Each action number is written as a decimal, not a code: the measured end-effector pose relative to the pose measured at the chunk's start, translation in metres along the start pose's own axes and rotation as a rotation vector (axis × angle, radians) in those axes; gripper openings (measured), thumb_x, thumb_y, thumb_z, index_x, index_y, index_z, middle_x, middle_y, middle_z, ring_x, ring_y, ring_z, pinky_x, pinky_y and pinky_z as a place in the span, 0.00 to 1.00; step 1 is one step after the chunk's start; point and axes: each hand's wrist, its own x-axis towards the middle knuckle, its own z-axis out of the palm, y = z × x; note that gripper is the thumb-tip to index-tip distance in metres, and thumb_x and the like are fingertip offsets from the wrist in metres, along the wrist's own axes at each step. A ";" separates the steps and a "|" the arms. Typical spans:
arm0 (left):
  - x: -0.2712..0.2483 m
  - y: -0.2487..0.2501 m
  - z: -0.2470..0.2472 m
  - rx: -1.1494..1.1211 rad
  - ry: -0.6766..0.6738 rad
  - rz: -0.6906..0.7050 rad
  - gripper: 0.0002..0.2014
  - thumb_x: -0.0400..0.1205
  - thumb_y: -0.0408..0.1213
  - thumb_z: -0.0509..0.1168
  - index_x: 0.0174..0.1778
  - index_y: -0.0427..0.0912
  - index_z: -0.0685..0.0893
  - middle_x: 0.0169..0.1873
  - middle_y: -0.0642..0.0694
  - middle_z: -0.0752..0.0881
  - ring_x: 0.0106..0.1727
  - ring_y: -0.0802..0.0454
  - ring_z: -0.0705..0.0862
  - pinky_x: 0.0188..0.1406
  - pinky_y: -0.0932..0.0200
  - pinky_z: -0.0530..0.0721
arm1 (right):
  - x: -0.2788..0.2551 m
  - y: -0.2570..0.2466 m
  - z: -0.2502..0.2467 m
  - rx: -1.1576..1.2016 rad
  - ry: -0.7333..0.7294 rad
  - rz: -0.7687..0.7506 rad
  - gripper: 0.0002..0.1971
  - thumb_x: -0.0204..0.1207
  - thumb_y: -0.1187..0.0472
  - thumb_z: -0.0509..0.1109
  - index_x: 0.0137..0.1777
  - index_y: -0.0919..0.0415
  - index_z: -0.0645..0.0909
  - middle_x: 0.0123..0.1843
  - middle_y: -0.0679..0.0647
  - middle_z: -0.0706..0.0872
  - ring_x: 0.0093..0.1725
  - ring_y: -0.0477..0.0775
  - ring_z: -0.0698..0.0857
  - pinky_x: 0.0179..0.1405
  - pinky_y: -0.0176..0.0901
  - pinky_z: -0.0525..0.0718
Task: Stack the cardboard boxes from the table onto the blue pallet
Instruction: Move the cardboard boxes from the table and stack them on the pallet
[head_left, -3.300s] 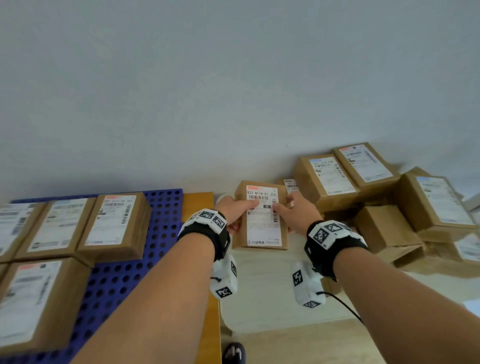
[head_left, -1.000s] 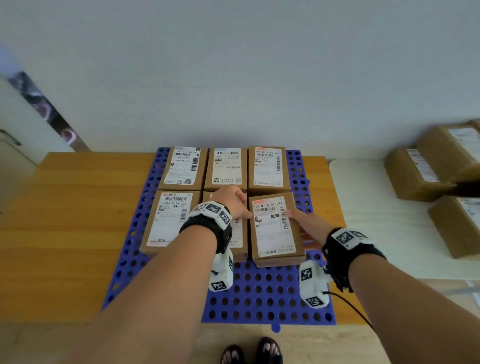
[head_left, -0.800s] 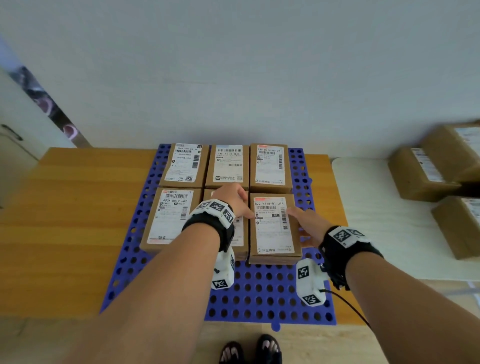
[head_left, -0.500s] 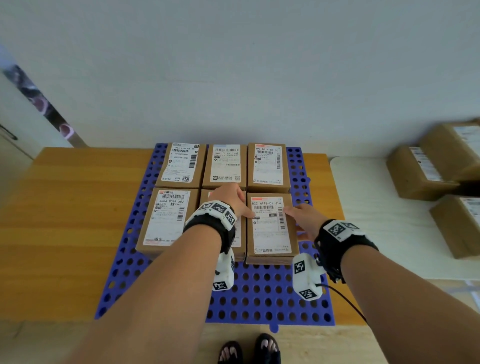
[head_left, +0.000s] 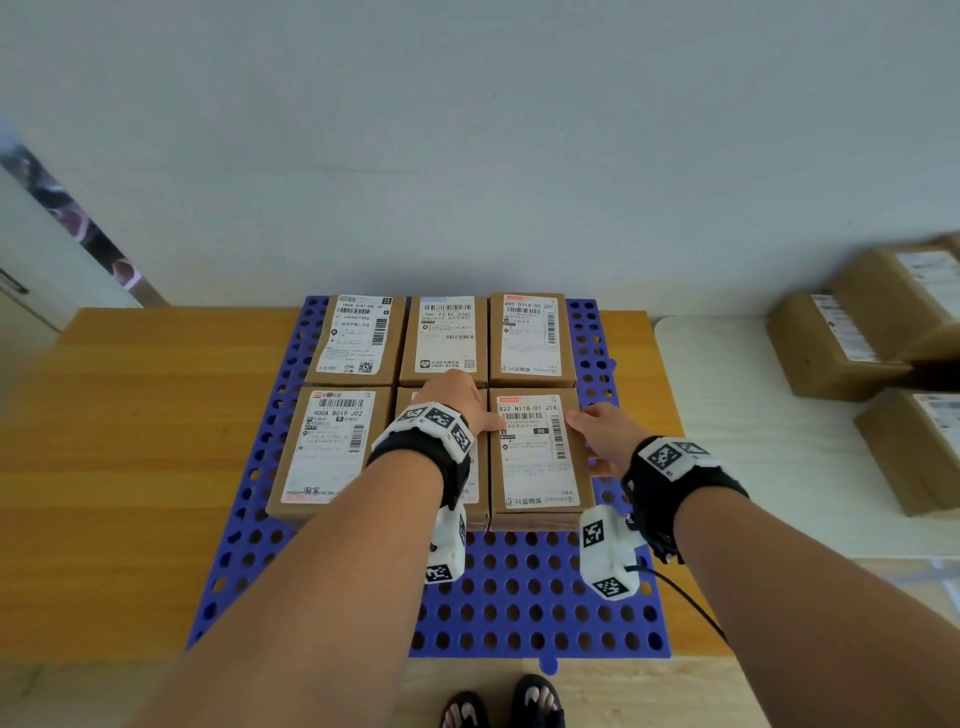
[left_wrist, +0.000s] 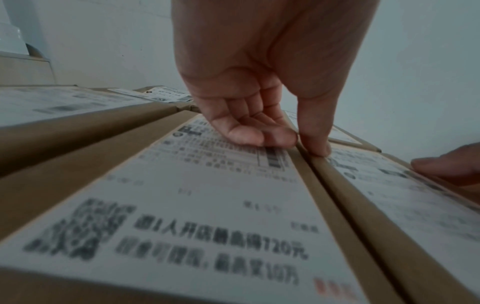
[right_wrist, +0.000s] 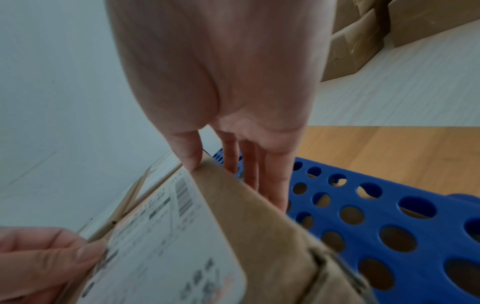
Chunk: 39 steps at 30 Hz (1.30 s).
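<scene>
Pallet (head_left: 524, 597): blue, perforated with a regular grid of round holes. Cardboard boxes (head_left: 535, 457): plain brown, each topped by a white label (head_left: 530, 447) printed with black barcodes and text. Counter (head_left: 130, 467): orange-brown wood grain. Wrist bands (head_left: 675, 467): black, bearing white tags with black square codes.

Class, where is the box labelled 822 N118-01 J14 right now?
In the head view, the box sits on the blue pallet, front row, right end, between the left hand and right hand.

Parcel-packing room: labelled boxes (head_left: 532, 452) (shipping stickers), blue pallet (head_left: 524, 597).
</scene>
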 end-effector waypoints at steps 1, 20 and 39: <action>0.001 0.001 0.000 0.009 -0.009 -0.003 0.17 0.72 0.52 0.77 0.46 0.43 0.87 0.39 0.48 0.90 0.44 0.49 0.88 0.45 0.55 0.86 | 0.000 0.000 0.000 -0.007 0.000 -0.008 0.16 0.84 0.52 0.63 0.66 0.61 0.74 0.59 0.59 0.88 0.56 0.60 0.88 0.56 0.64 0.88; -0.025 0.073 -0.020 0.145 0.051 0.229 0.11 0.84 0.32 0.59 0.53 0.40 0.87 0.50 0.45 0.89 0.49 0.45 0.88 0.48 0.52 0.87 | -0.070 -0.031 -0.049 -0.772 0.384 -0.453 0.17 0.83 0.59 0.62 0.71 0.58 0.75 0.69 0.56 0.82 0.65 0.58 0.82 0.56 0.44 0.77; -0.069 0.287 0.055 0.240 0.009 0.472 0.08 0.83 0.32 0.61 0.56 0.43 0.80 0.54 0.40 0.82 0.51 0.43 0.81 0.53 0.53 0.81 | -0.106 0.047 -0.259 -0.717 0.542 -0.324 0.19 0.82 0.56 0.63 0.72 0.58 0.75 0.69 0.58 0.82 0.66 0.60 0.81 0.62 0.48 0.80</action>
